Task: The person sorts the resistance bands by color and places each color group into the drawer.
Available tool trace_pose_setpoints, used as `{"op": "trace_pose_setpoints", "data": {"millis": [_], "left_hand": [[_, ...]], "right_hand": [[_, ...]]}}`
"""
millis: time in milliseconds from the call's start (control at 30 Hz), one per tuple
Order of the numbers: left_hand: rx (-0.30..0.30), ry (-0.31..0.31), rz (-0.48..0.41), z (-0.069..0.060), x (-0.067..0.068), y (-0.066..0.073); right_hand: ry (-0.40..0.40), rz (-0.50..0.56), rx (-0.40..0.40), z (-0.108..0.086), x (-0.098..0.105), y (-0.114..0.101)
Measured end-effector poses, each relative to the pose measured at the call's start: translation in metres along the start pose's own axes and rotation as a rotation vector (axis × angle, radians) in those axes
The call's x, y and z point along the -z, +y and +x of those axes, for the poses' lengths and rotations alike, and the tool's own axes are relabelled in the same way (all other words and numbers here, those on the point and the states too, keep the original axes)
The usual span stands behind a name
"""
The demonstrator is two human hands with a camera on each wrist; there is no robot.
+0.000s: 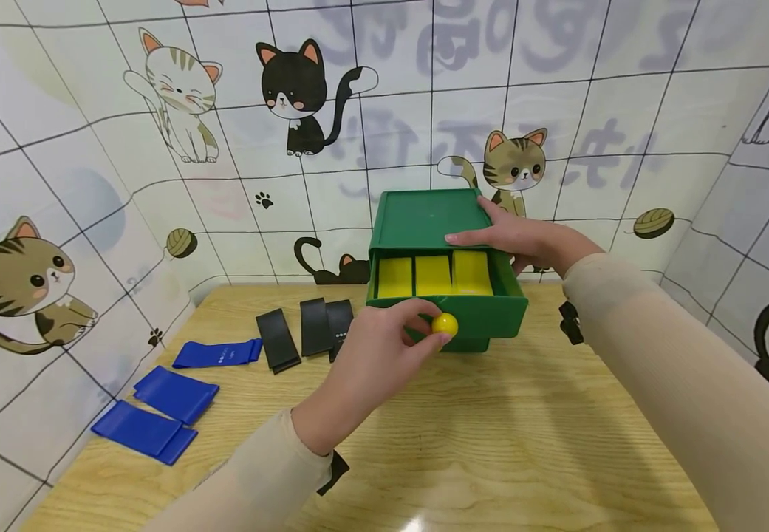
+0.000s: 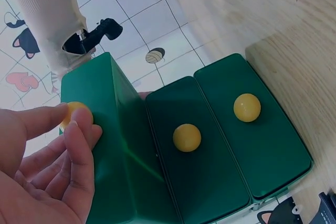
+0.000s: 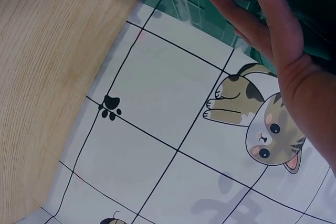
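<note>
A small green drawer cabinet (image 1: 427, 218) stands at the back of the table, its top drawer (image 1: 490, 316) pulled out. Yellow flat folded pieces (image 1: 394, 278) stand in a row inside that drawer. My left hand (image 1: 372, 353) pinches the drawer's round yellow knob (image 1: 445, 324) between thumb and fingers. Across the cabinet's top and right side rests my right hand (image 1: 515, 235), fingers spread. In the left wrist view, two lower drawers (image 2: 210, 182) are pushed in, each with a yellow knob (image 2: 187, 138).
Left of the cabinet lie several black folded bands (image 1: 278, 340) on the wooden table (image 1: 464, 443). Further left are several blue folded bands (image 1: 176, 395). A wall sheet printed with cats (image 1: 294, 96) rises behind and beside the table.
</note>
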State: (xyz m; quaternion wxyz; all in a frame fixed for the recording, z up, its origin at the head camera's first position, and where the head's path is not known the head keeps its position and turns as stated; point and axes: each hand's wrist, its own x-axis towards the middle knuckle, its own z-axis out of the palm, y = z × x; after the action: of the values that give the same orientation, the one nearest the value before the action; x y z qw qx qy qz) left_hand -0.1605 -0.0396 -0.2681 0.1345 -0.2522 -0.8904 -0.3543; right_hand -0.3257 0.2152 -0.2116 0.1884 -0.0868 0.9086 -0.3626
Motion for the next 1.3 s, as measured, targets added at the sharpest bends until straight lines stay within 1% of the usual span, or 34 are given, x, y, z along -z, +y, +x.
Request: {"op": "trace_pose_setpoints", "data": {"millis": [100,233,400,567,800,900,1000,1167,1300], "left_hand": [[0.012,-0.002,-0.004,0.005,-0.001,-0.002],[0.046,0.006,-0.024,0.013,-0.003,-0.006],[0.093,0.023,-0.061,0.024,-0.007,-0.012],[0.108,0.045,-0.062,0.035,-0.011,-0.018],[0.141,0.072,-0.049,0.053,-0.016,-0.025],[0.15,0.078,-0.05,0.059,-0.019,-0.028],[0.157,0.082,-0.057,0.064,-0.02,-0.031],[0.183,0.099,-0.073,0.071,-0.022,-0.034],[0.2,0.095,-0.099,0.07,-0.023,-0.035]], "right_hand": [[-0.001,-0.011,-0.001,0.0,0.0,0.001],[-0.006,-0.018,-0.002,-0.002,0.0,-0.001],[-0.04,0.003,-0.005,-0.003,0.003,-0.002],[-0.062,0.02,-0.006,-0.005,0.003,-0.004],[-0.088,0.141,-0.01,-0.005,0.002,-0.004],[-0.097,0.172,-0.007,-0.006,0.001,-0.003],[-0.103,0.181,-0.005,-0.006,0.001,-0.002],[-0.11,0.186,-0.012,-0.004,0.0,-0.002],[-0.1,0.189,-0.01,-0.005,0.001,-0.002]]}}
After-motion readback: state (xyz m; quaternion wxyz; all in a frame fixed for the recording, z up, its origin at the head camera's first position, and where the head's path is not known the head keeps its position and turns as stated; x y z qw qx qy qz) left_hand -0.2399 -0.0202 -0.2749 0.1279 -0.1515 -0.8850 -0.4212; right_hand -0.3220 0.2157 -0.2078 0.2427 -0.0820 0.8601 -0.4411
